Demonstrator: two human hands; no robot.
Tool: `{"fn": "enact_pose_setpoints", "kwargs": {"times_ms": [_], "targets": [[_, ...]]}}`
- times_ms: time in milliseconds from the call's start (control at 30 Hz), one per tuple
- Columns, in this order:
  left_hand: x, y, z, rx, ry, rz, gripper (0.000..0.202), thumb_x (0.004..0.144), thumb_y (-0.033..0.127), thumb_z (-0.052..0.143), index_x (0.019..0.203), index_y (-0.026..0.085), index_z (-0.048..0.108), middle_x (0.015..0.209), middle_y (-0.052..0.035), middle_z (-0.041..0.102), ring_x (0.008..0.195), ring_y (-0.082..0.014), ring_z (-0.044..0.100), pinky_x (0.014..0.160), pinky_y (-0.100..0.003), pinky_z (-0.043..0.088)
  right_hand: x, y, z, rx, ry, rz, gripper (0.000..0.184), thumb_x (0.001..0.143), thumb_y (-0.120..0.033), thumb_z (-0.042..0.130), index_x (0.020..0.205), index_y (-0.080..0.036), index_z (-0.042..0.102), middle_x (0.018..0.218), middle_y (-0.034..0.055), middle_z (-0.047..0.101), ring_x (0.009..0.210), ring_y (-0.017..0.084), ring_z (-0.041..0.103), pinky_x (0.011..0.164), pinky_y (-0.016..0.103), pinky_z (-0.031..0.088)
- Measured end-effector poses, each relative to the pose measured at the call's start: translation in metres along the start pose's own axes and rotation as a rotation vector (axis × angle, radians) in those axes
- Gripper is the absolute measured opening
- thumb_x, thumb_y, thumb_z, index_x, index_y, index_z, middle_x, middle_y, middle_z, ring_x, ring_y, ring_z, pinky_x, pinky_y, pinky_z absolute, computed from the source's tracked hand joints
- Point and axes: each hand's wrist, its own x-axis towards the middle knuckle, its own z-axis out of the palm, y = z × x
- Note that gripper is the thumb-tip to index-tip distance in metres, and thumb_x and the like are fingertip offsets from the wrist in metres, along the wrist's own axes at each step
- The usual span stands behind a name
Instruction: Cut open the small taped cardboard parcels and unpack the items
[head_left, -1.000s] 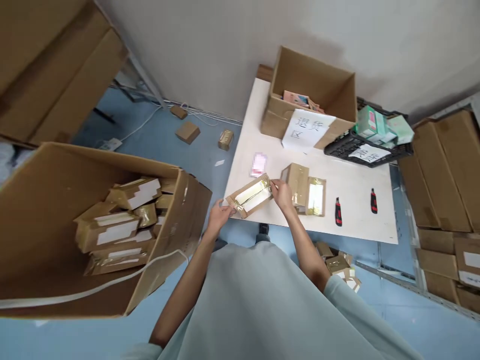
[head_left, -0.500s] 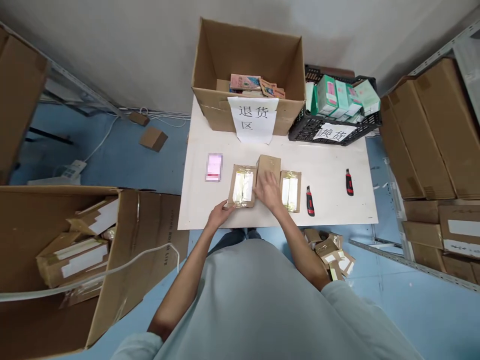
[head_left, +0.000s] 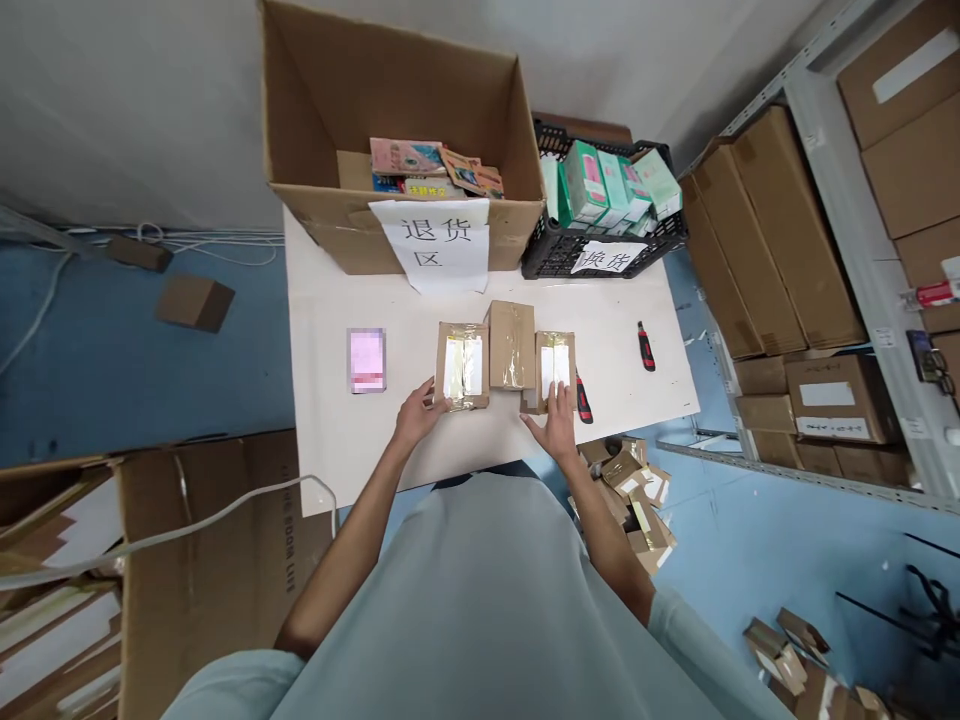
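Observation:
Three small cardboard parcels lie side by side on the white table [head_left: 341, 440]. At the lower left corner of the left parcel [head_left: 463, 395], which bears a white label under clear tape, my left hand [head_left: 417, 415] rests with fingers and thumb apart. The middle parcel [head_left: 511, 345] is plain brown with tape on top, and neither hand touches it. My right hand [head_left: 556, 430] is open, its outstretched fingers lying over the lower part of the labelled right parcel [head_left: 556, 352]. A red and black utility knife [head_left: 583, 402] lies just right of that parcel, partly hidden by it.
A large open carton [head_left: 330, 215] holding booklets stands at the back. Beside it is a black crate [head_left: 544, 262] of green boxes. A pink pixelated item [head_left: 366, 360] lies left, a second utility knife [head_left: 646, 347] right. Loose parcels [head_left: 626, 475] lie on the floor.
My right hand has moved from the middle parcel onto the right parcel. The left hand stays by the left parcel's corner. The view has turned to the right.

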Motion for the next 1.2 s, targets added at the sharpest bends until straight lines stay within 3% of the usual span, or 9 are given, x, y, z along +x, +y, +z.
{"fn": "enact_pose_setpoints", "kwargs": {"times_ms": [167, 300, 400, 533, 700, 800, 933, 1100, 1200], "targets": [[0.042, 0.025, 0.025, 0.041, -0.034, 0.047, 0.1, 0.077, 0.064, 0.093, 0.163, 0.021, 0.066, 0.148, -0.0167, 0.078, 0.119, -0.0337, 0.079, 0.115, -0.05, 0.06, 0.054, 0.036, -0.01, 0.032, 0.073, -0.027, 0.113, 0.109, -0.084, 0.052, 0.186, -0.007, 0.024, 0.191, 0.0287, 0.028, 0.182, 0.044, 0.018, 0.144, 0.07, 0.025], [0.064, 0.052, 0.052, 0.04, -0.032, 0.08, 0.097, 0.076, 0.067, 0.093, 0.158, 0.021, 0.07, 0.143, -0.0161, 0.08, 0.107, -0.0316, 0.08, 0.107, -0.048, 0.064, 0.102, 0.068, -0.026, 0.07, 0.083, -0.049, 0.106, 0.111, -0.079, 0.05, 0.185, -0.007, 0.025, 0.191, 0.027, 0.03, 0.182, 0.041, 0.018, 0.144, 0.067, 0.025], [0.078, 0.075, 0.077, 0.037, -0.007, 0.09, 0.087, 0.081, 0.06, 0.09, 0.156, 0.021, 0.071, 0.139, -0.0151, 0.081, 0.1, -0.0289, 0.08, 0.101, -0.045, 0.066, 0.141, 0.092, -0.039, 0.09, 0.09, -0.076, 0.1, 0.113, -0.073, 0.049, 0.187, -0.011, 0.023, 0.191, 0.0252, 0.03, 0.182, 0.04, 0.019, 0.144, 0.068, 0.026], [0.101, 0.105, 0.107, 0.028, 0.023, 0.059, 0.077, 0.083, 0.048, 0.086, 0.153, 0.019, 0.071, 0.14, -0.0146, 0.08, 0.096, -0.0262, 0.079, 0.096, -0.043, 0.068, 0.188, 0.118, -0.058, 0.097, 0.066, -0.083, 0.101, 0.112, -0.075, 0.048, 0.188, -0.014, 0.019, 0.195, 0.0244, 0.017, 0.182, 0.041, 0.014, 0.142, 0.071, 0.024], [0.125, 0.131, 0.13, -0.01, 0.118, -0.003, 0.067, 0.083, 0.039, 0.084, 0.146, 0.017, 0.073, 0.128, -0.0125, 0.08, 0.091, -0.0229, 0.075, 0.087, -0.039, 0.07, 0.221, 0.137, -0.078, 0.126, 0.048, -0.032, 0.101, 0.112, -0.078, 0.044, 0.188, -0.016, 0.019, 0.195, 0.0237, 0.014, 0.182, 0.041, 0.013, 0.141, 0.072, 0.025], [0.123, 0.138, 0.139, -0.078, 0.177, -0.023, 0.063, 0.086, 0.031, 0.084, 0.146, 0.016, 0.074, 0.125, -0.0115, 0.078, 0.09, -0.0205, 0.075, 0.091, -0.041, 0.071, 0.224, 0.134, -0.081, 0.141, 0.031, -0.032, 0.102, 0.113, -0.08, 0.04, 0.188, -0.015, 0.021, 0.196, 0.0237, 0.013, 0.182, 0.041, 0.013, 0.141, 0.07, 0.024], [0.101, 0.136, 0.145, -0.291, 0.256, -0.05, 0.066, 0.083, 0.025, 0.091, 0.147, 0.017, 0.073, 0.127, -0.0106, 0.075, 0.1, -0.0206, 0.076, 0.101, -0.047, 0.073, 0.22, 0.116, -0.075, 0.092, -0.035, -0.093, 0.1, 0.114, -0.076, 0.042, 0.187, -0.011, 0.022, 0.195, 0.026, 0.011, 0.183, 0.04, 0.009, 0.142, 0.067, 0.024], [0.062, 0.114, 0.133, -0.45, 0.269, -0.095, 0.072, 0.075, 0.022, 0.098, 0.144, 0.016, 0.076, 0.123, -0.0092, 0.077, 0.105, -0.0211, 0.078, 0.111, -0.05, 0.071, 0.215, 0.102, -0.07, 0.119, -0.016, -0.099, 0.102, 0.113, -0.076, 0.045, 0.186, -0.008, 0.023, 0.195, 0.0285, 0.009, 0.183, 0.042, 0.007, 0.142, 0.069, 0.02], [0.041, 0.095, 0.12, -0.456, 0.245, -0.094, 0.074, 0.07, 0.029, 0.103, 0.139, 0.018, 0.08, 0.127, -0.0111, 0.08, 0.112, -0.0265, 0.079, 0.112, -0.055, 0.07, 0.206, 0.094, -0.071, 0.146, 0.035, -0.161, 0.102, 0.113, -0.078, 0.043, 0.186, -0.01, 0.024, 0.196, 0.0264, 0.009, 0.184, 0.041, 0.004, 0.144, 0.07, 0.016]]}}
